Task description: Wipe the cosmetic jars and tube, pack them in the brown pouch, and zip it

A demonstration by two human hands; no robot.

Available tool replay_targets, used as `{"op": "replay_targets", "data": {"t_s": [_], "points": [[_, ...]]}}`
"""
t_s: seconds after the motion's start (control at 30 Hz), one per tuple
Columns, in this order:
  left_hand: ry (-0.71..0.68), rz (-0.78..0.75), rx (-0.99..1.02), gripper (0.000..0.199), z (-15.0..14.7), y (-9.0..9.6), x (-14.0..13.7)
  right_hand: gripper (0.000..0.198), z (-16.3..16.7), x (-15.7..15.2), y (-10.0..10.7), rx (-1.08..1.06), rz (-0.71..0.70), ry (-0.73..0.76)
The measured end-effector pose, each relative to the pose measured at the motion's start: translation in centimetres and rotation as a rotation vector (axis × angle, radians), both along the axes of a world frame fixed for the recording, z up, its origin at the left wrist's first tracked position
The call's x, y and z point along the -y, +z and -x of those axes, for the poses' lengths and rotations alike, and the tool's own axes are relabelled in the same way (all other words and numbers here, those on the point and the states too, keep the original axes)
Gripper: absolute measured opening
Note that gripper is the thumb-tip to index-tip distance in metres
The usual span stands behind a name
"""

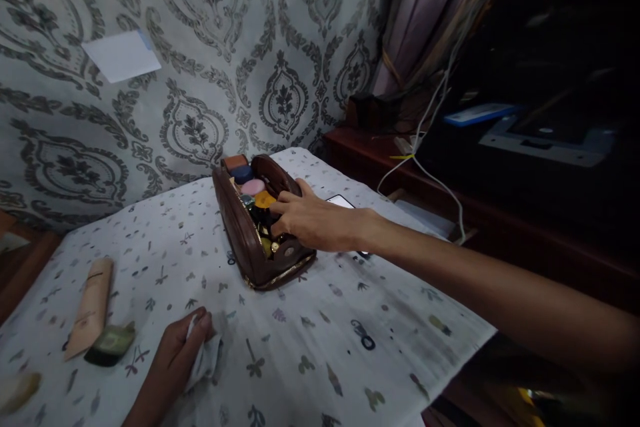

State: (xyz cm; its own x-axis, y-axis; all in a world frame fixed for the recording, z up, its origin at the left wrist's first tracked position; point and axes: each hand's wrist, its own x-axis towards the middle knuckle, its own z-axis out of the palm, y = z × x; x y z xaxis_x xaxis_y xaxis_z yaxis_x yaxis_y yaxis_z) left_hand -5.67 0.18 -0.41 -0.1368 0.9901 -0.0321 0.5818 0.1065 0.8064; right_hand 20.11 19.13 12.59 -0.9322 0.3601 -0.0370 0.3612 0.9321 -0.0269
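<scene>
Bag [243, 240], brown, set mid-view on a printed tablecloth [295, 337]; judged as done: its zip is opened and the contents are exposed. Contained within: a blue lid [243, 175] and a pink lid [253, 187] towards 11 o'clock, a yellow item [265, 199] near the centre, smaller pieces crowded below. Judged as left: the bag is not closed, and its interior is well filled.

Right hand [305, 217]: laid over the bag's 3 o'clock rim, fingers dipped into the opening; whether anything is gripped cannot be told. Left hand [187, 347]: at 7 o'clock from the bag, closed around a crumpled white cloth [207, 359].

Outside the bag, at 8 o'clock: a beige tube [91, 303], a green container [111, 345] beside its lower end, and a pale item [19, 392], too blurred to be identified. At 3 o'clock: a phone [341, 201], partly covered by the right hand and wrist.
</scene>
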Motion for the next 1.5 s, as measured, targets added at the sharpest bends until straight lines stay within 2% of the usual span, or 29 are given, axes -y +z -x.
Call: {"op": "replay_targets", "data": {"t_s": [0.13, 0.27, 0.5, 0.6, 0.7, 0.8, 0.87, 0.97, 1.03, 1.1, 1.17, 1.27, 1.37, 1.43, 1.5], "points": [[0.043, 0.01, 0.004, 0.049, -0.4, 0.4, 0.0, 0.023, -0.2, 0.3, 0.1, -0.018, -0.001, 0.002], [-0.001, 0.022, -0.02, 0.051, -0.4, 0.5, -0.1, 0.027, -0.2, 0.5, -0.1, -0.063, -0.008, -0.004], [0.009, -0.031, -0.001, 0.048, -0.6, 0.6, -0.4, 0.028, -0.7, -0.1, -1.0, -0.128, 0.013, 0.063], [-0.01, -0.062, 0.009, 0.046, -0.7, 0.7, -0.4, 0.039, -0.6, 0.3, -1.5, -0.296, -0.016, 0.043], [0.027, -0.104, 0.024, 0.043, -0.5, 1.2, -0.2, 0.038, -0.2, 1.7, -1.8, -0.524, -0.026, 0.04], [0.142, -0.146, -0.042, 0.041, 0.3, 2.6, 0.1, 0.033, 0.3, 4.3, -2.0, -0.806, -0.051, 0.102], [0.207, -0.2, -0.125, 0.041, 1.3, 4.0, 0.4, 0.032, 0.8, 6.2, -2.4, -0.87, -0.01, 0.169], [0.317, -0.288, -0.361, 0.041, 3.5, 6.2, 1.4, 0.033, 2.2, 8.7, -3.9, -0.808, 0.136, 0.278], [0.417, -0.268, -0.616, 0.041, 5.0, 6.7, 2.4, 0.033, 3.3, 9.9, -5.7, -0.799, 0.231, 0.327], [0.468, -0.171, -0.846, 0.037, 6.2, 6.2, 3.3, 0.032, 4.5, 10.7, -7.6, -0.812, 0.325, 0.371], [0.388, -0.074, -0.978, 0.039, 6.9, 4.7, 4.0, 0.03, 5.5, 11.4, -9.3, -0.785, 0.427, 0.335], [0.349, 0.04, -1.057, 0.048, 7.2, 2.3, 4.5, 0.03, 6.9, 12.3, -11.0, -0.723, 0.561, 0.238], [0.363, 0.039, -1.047, 0.054, 7.3, 1.0, 4.6, 0.032, 8.1, 13.4, -11.9, -0.664, 0.749, 0.154], [0.371, 0.005, -0.983, 0.053, 7.3, 1.0, 4.5, 0.028, 8.9, 14.0, -12.6, -0.695, 0.974, 0.05], [0.357, -0.082, -0.878, 0.048, 6.9, 1.1, 4.2, 0.023, 9.6, 14.3, -13.7, -0.748, 1.281, -0.04]]}}
